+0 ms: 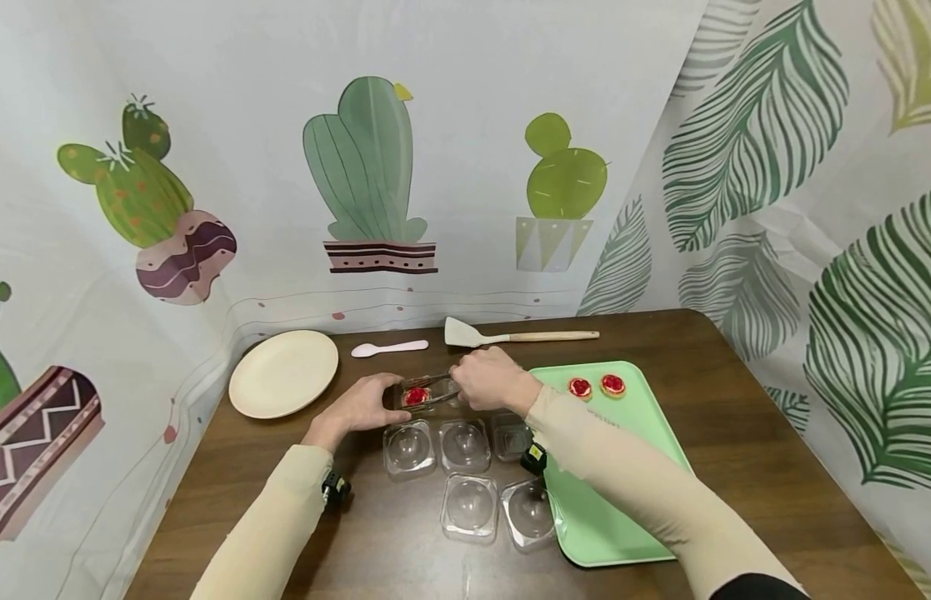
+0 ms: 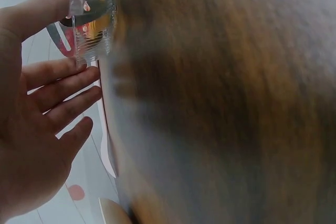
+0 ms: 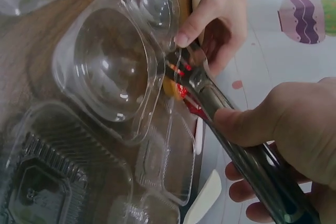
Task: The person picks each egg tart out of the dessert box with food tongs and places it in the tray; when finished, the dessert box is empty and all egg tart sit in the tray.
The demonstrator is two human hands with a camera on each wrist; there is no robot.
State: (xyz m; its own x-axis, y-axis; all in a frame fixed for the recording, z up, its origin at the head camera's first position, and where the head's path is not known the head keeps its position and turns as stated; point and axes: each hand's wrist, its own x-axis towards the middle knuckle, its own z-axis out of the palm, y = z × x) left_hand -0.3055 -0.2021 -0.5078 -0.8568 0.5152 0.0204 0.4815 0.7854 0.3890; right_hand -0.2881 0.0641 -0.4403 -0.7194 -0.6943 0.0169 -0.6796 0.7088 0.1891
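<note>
My right hand [image 1: 489, 379] grips metal tongs [image 3: 231, 114] by the handles. Between the tong tips is a small tart [image 1: 416, 397] with a red topping, low within a clear plastic box [image 2: 93, 30]. With thumb and forefinger, my left hand [image 1: 363, 404] pinches the box's left side, its other fingers spread out. Whether the tart touches the box floor cannot be seen. More clear boxes with domed lids [image 1: 465, 446] stand just in front of the hands. Two similar tarts, one left [image 1: 580, 388] and one right [image 1: 613, 385], lie on the green tray [image 1: 608, 517].
A cream plate [image 1: 285, 375] lies at the back left, a pink spoon [image 1: 390, 347] beside it. Along the back edge rests a spatula [image 1: 465, 335] with a wooden handle. My right forearm crosses over the tray. A patterned cloth [image 1: 473, 167] hangs behind the table.
</note>
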